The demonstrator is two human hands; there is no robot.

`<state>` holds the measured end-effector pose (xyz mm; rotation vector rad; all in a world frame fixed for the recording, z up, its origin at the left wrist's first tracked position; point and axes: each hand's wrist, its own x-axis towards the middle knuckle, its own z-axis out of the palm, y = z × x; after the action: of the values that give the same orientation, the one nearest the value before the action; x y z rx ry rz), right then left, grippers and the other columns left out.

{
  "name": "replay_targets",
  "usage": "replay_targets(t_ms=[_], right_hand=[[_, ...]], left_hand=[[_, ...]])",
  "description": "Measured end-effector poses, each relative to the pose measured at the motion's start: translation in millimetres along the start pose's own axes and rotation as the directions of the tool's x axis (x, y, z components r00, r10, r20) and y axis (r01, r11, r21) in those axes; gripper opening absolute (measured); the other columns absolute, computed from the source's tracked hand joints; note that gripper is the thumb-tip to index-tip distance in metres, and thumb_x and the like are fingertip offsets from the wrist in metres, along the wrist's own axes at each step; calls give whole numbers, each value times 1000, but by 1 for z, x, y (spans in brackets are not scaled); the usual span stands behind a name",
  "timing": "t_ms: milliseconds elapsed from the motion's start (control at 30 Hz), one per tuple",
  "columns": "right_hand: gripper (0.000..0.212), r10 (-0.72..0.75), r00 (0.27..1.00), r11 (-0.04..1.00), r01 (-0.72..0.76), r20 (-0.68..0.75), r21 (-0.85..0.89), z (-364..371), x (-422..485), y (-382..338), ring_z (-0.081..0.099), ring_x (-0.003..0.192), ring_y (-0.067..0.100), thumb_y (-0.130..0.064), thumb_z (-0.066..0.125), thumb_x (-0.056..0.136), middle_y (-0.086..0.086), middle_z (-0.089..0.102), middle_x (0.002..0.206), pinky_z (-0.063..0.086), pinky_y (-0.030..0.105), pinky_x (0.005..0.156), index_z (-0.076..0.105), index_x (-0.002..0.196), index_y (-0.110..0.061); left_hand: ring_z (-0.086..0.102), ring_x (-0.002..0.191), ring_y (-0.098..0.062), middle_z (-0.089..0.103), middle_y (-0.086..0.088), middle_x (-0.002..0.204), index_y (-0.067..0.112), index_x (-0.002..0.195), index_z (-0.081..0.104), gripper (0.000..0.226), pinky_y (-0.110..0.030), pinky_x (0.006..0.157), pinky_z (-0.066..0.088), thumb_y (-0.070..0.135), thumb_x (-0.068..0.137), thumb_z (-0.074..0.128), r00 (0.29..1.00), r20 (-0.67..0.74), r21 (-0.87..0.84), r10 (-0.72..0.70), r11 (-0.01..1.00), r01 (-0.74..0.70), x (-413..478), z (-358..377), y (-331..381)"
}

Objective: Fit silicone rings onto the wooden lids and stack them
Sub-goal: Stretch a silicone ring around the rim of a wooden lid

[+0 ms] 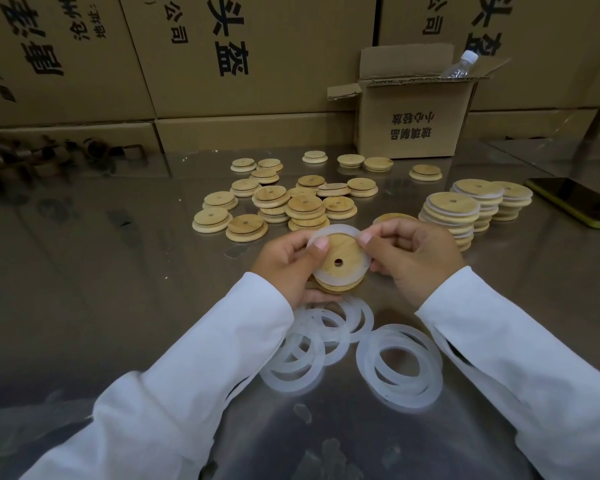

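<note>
My left hand (288, 268) and my right hand (413, 254) together hold a round wooden lid (343, 258) with a small centre hole, above the steel table. A translucent white silicone ring (340, 232) lies around the lid's raised step, with both thumbs pressing on its upper edge. Loose silicone rings (400, 367) lie in overlapping heaps just below my hands. Bare wooden lids (284, 202) are scattered and piled behind. Two stacks of ringed lids (454, 209) stand to the right.
A small open cardboard box (413, 123) with a plastic bottle (461, 65) in it stands at the back right. Large printed cartons (222, 64) wall off the rear. A phone with a yellow edge (575, 199) lies at the far right on the table (118, 271).
</note>
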<state>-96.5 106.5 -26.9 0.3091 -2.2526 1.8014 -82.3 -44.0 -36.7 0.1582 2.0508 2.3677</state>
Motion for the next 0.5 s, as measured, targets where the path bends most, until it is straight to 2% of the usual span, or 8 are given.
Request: replay_targets(t_ms=[67, 200, 300, 500], right_hand=[[16, 1, 1000, 1000, -1, 5, -1, 0, 0, -1, 59, 54, 1, -17, 67, 81, -11, 65, 56, 53, 17, 62, 65, 69, -28], [19, 24, 1000, 1000, -24, 4, -16, 0, 0, -2, 59, 53, 0, -17, 66, 81, -13, 64, 53, 52, 22, 66, 64, 67, -29], [19, 26, 1000, 999, -26, 4, -25, -1, 0, -3, 58, 52, -2, -18, 65, 82, -14, 63, 52, 48, 20, 65, 64, 67, -29], [17, 24, 1000, 1000, -24, 3, -13, 1, -3, -5, 58, 56, 5, -17, 66, 82, -3, 65, 64, 54, 30, 74, 64, 68, -26]], left_hand=[[70, 79, -23, 70, -6, 87, 15, 94, 63, 14, -34, 57, 58, 16, 91, 50, 999, -21, 18, 25, 1000, -25, 1, -1, -1], [70, 79, -23, 71, -2, 83, 18, 94, 64, 14, -34, 56, 58, 16, 91, 51, 997, -43, 45, 69, 997, -67, 2, -2, -2], [70, 76, -18, 72, 4, 77, 19, 94, 65, 16, -31, 56, 57, 14, 92, 49, 995, -50, 36, 87, 996, -85, 1, -2, -2], [69, 77, -20, 70, 3, 77, 21, 90, 64, 18, -36, 60, 59, 12, 92, 49, 979, -116, 83, 169, 984, -160, 2, 0, -1]])
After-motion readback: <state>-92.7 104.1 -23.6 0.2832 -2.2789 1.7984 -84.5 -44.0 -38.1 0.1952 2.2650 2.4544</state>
